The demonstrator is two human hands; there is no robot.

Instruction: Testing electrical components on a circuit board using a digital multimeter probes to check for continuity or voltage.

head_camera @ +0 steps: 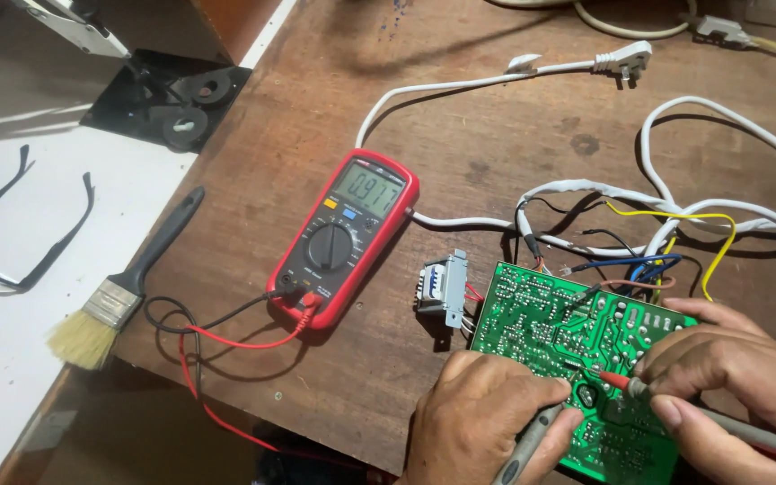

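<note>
Both hands down on the green circuit board [545, 314], solder side up, glossy w/ silver pads and pale traces, lying flat at the near right of the worn brown wooden bench [334, 108]. Left hand [478, 422] is curled shut round a grey probe [532, 445], pen-style, tip on the board near its middle. Right hand [734, 377] pinches a red-tipped probe [617, 380] btwn thumb and forefinger, its thin metal point touching the board just beside the other tip. Fingers of that hand rest on the board's right edge.

Left of the board, touching its edge by short red leads: a small boxy transformer [444, 287], grey metal frame. Further left sits the multimeter [345, 238], red rubbery shell, dark face, round dial, lit grey screen; black and red leads [226, 337] loop out of its base, thin and glossy. A paintbrush [127, 287], black handle, metal ferrule, blond bristles, lies across the bench edge. Black-framed glasses [24, 229] on the white surface at left. White cable w/ plug [621, 61] snakes along the back; yellow, blue, black wires [675, 238] tangle behind the board.
</note>
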